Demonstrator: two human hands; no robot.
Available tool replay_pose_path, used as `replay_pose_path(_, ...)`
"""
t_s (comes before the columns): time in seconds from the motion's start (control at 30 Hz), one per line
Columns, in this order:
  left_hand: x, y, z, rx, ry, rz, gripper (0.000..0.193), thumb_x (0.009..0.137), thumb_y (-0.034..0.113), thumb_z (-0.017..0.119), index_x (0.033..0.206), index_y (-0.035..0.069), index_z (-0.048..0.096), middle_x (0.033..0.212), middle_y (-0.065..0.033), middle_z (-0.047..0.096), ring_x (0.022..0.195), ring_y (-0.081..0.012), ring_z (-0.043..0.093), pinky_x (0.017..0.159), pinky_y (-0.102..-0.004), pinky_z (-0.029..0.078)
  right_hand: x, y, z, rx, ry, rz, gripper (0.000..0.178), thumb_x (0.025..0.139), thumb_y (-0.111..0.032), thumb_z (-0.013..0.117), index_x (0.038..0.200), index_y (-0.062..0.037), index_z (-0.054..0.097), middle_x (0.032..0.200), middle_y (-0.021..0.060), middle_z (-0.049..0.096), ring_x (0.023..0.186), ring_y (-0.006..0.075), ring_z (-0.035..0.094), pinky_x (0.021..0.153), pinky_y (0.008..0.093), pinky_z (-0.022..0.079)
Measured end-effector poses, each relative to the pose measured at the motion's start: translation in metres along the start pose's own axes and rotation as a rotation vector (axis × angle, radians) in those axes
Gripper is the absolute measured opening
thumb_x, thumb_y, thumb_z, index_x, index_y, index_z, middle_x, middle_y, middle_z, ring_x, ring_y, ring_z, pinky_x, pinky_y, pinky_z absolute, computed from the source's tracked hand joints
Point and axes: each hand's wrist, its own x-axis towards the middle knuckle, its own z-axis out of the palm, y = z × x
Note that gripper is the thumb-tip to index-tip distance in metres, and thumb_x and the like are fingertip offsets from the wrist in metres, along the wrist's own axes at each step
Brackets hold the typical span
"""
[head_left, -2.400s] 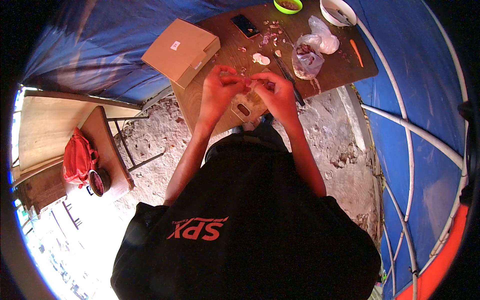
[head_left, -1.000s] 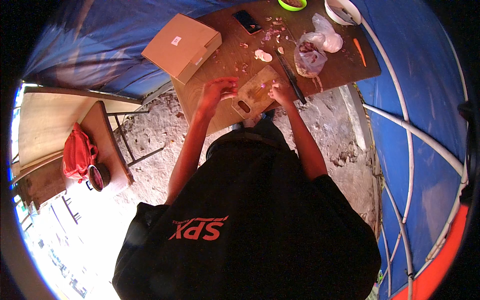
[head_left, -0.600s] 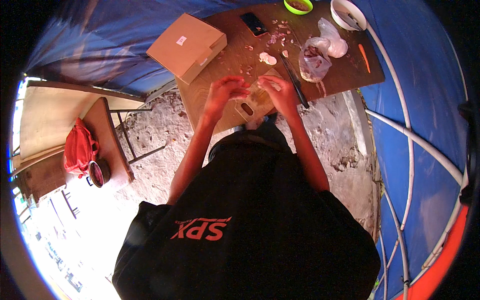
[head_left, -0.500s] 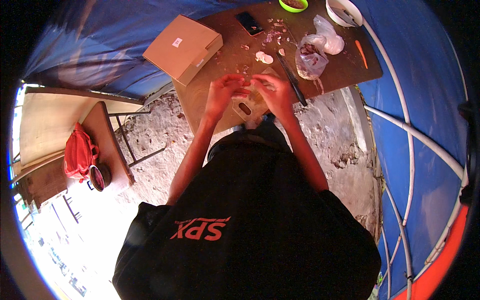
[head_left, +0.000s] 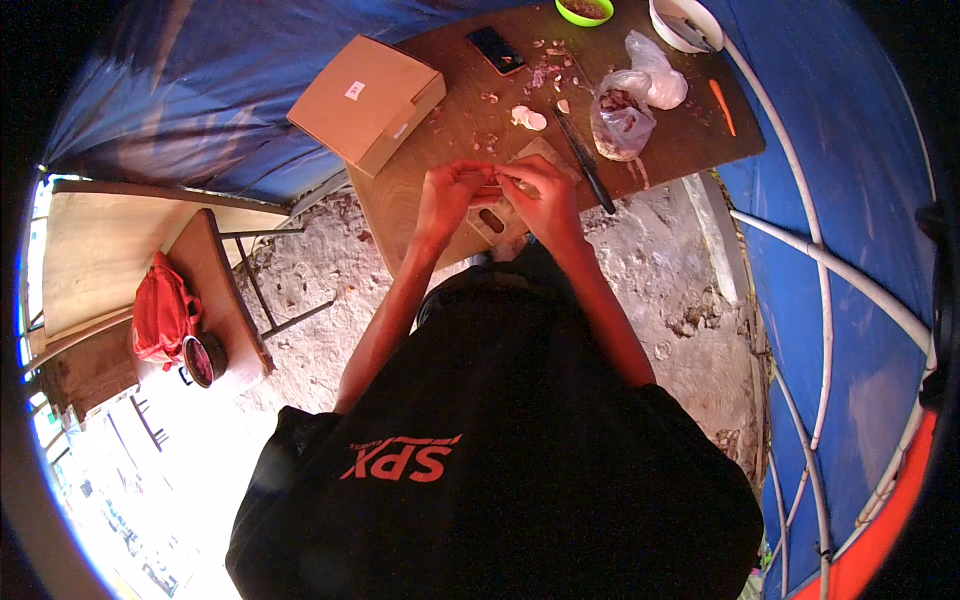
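My left hand (head_left: 452,200) and my right hand (head_left: 545,200) meet above a wooden cutting board (head_left: 511,221) with a slot in it, at the table's near edge. Both hands are closed in a pinch, fingertips together. Whatever they hold between them is too small to make out. Just right of my right hand lies a knife (head_left: 594,184) with a dark handle. Beyond my hands sit pale, whitish pieces (head_left: 528,118), with papery skin scraps (head_left: 545,75) scattered farther back.
A cardboard box (head_left: 360,100) stands on the table (head_left: 440,50) at left, near a dark phone (head_left: 495,50). On the right are a clear bag of reddish-brown pieces (head_left: 622,125), a whitish bag (head_left: 664,88), a carrot (head_left: 722,108), a green bowl (head_left: 585,14) and a white bowl (head_left: 665,36).
My hands have drawn closer together, and their fingertips now meet. The right fingers have curled in more. The things on the table have stayed in place.
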Motion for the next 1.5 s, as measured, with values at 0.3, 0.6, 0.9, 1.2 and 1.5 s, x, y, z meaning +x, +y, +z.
replay_pose_path(0.3, 0.002, -0.012, 0.009, -0.023, 0.018, 0.096, 0.022, 0.095, 0.005, 0.058, 0.108, -0.012, 0.061, 0.094, -0.0169, 0.071, 0.082, -0.0218, 0.071, 0.07, -0.0315, 0.06, -0.004, 0.011, 0.008, 0.116, 0.022, 0.042, 0.011, 0.084, -0.002, 0.068, 0.095, 0.0008, 0.066, 0.094, 0.0083, 0.068, 0.082, 0.0154, 0.067, 0.075, 0.0277, 0.053)
replay_pose_path(0.6, 0.004, -0.008, -0.006, -0.139, -0.024, 0.035, 0.031, 0.095, 0.016, 0.063, 0.112, -0.009, 0.06, 0.104, -0.019, 0.07, 0.088, -0.0244, 0.071, 0.081, -0.0346, 0.058, -0.032, 0.167, 0.024, 0.657, 0.105, 0.701, 0.01, 0.093, -0.008, 0.062, 0.09, 0.0012, 0.063, 0.08, 0.007, 0.065, 0.066, 0.0151, 0.064, 0.064, 0.0256, 0.055)
replay_pose_path(0.9, -0.004, -0.004, -0.01, -0.128, -0.008, 0.04, 0.027, 0.096, 0.014, 0.056, 0.111, -0.008, 0.058, 0.109, -0.0226, 0.069, 0.09, -0.026, 0.07, 0.083, -0.0349, 0.057, -0.052, 0.233, 0.058, 0.403, 0.001, 0.662, 0.027, 0.097, -0.025, 0.062, 0.089, 0.0002, 0.068, 0.072, 0.0036, 0.064, 0.063, 0.0122, 0.062, 0.058, 0.0235, 0.05)
replay_pose_path(1.2, 0.0, -0.013, -0.004, -0.011, 0.043, 0.102, 0.025, 0.098, 0.016, 0.052, 0.109, -0.005, 0.059, 0.094, -0.0161, 0.07, 0.071, -0.019, 0.067, 0.067, -0.0317, 0.056, 0.001, 0.052, 0.01, 0.15, -0.118, 0.324, 0.043, 0.098, -0.04, 0.058, 0.088, 0.0005, 0.066, 0.076, 0.013, 0.068, 0.069, 0.0231, 0.067, 0.062, 0.038, 0.051)
replay_pose_path(1.5, 0.003, -0.022, 0.013, -0.081, 0.015, 0.006, 0.021, 0.096, 0.013, 0.052, 0.106, -0.003, 0.059, 0.076, -0.0069, 0.063, 0.058, -0.0116, 0.057, 0.049, -0.0256, 0.044, 0.001, 0.021, 0.022, 0.034, -0.119, 0.111, 0.03, 0.101, -0.027, 0.05, 0.09, -0.0002, 0.061, 0.083, 0.021, 0.063, 0.079, 0.0401, 0.062, 0.07, 0.0457, 0.048)
